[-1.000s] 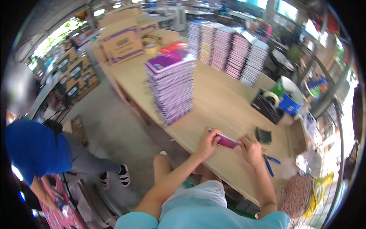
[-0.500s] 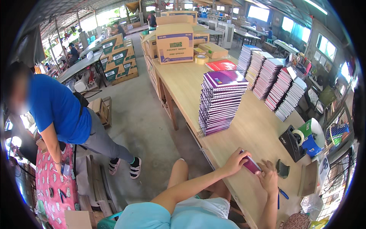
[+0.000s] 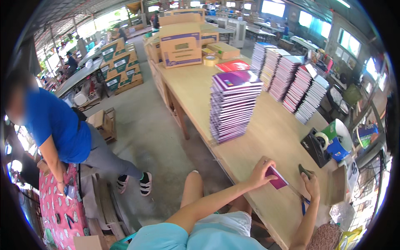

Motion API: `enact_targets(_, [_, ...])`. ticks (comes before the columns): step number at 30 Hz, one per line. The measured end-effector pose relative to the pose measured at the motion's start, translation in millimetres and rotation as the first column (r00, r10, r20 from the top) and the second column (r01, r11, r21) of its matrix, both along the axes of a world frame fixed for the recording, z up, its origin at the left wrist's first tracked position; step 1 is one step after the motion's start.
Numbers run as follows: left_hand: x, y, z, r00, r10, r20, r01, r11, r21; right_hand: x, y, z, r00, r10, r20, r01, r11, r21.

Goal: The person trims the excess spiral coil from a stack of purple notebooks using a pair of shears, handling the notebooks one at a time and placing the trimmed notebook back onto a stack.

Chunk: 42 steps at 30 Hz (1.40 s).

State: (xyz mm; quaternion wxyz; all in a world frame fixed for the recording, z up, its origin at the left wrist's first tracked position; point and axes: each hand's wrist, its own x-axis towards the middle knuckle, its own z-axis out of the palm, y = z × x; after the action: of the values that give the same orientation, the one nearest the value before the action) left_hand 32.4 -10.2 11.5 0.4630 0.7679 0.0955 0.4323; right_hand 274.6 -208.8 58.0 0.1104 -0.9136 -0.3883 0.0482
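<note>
Across the middle and down to the lower right, a long pale wooden table [image 3: 271, 137], seen at a slant. Off to the left, well apart from it, a co-worker [image 3: 62, 129] in a blue shirt and grey trousers, bent over a pink patterned cloth [image 3: 77, 210]. At the table's far end, a group of cardboard boxes [image 3: 181, 48], the front one with purple edging. Along the far right side, a row of five notebook stacks [image 3: 283, 77], page edges mostly whitish, pinkish and yellowish. Nearer, close to the left edge, a tall stack of purple notebooks [image 3: 233, 112], upright, with a glossy cover on top. To the right, a black tape dispenser [image 3: 315, 148], just beside a green, white and blue container [image 3: 339, 143].

Over the near part of the table, the left hand [image 3: 264, 173] and, a little apart, the right hand [image 3: 310, 185], fingers curled. Beside the right wrist, a blue-handled tool [image 3: 303, 206], partly hidden. Pinched between left thumb and fingers, a small purple notebook [image 3: 277, 178], tilted, cover in view. At the right fingertips, touching them, a dark green piece [image 3: 303, 168]; cannot tell whether gripped.
</note>
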Motion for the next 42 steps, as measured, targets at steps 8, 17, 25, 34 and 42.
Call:
enact_targets(8, [2.2, 9.5, -5.0, 0.996, -0.070, -0.048, 0.069, 0.997, -0.024, -36.6, 9.0, 19.2, 0.416, 0.587, -0.694, -0.179, 0.802, 0.570])
enact_targets(17, [5.3, 2.7, 1.1, 0.987, -0.133, -0.093, 0.133, 0.991, -0.008, -54.5, 19.8, 37.1, 0.574, 0.524, -0.630, -0.223, 0.840, 0.495])
enact_targets(25, [3.5, 3.9, 1.7, 0.985, -0.141, -0.097, 0.143, 0.990, 0.012, -58.8, 34.8, 28.7, 0.390, 0.629, -0.672, -0.100, 0.754, 0.649])
enact_targets(34, [-3.1, 47.3, -15.6, 0.920, -0.385, 0.080, 0.371, 0.781, -0.503, -66.3, 55.7, 23.3, 0.588, 0.560, -0.584, -0.225, 0.806, 0.547])
enact_targets(42, [-1.6, 45.1, -5.2, 0.915, -0.386, 0.122, 0.374, 0.690, -0.619, -76.1, 68.9, 35.1, 0.745, 0.431, -0.509, -0.333, 0.902, 0.276])
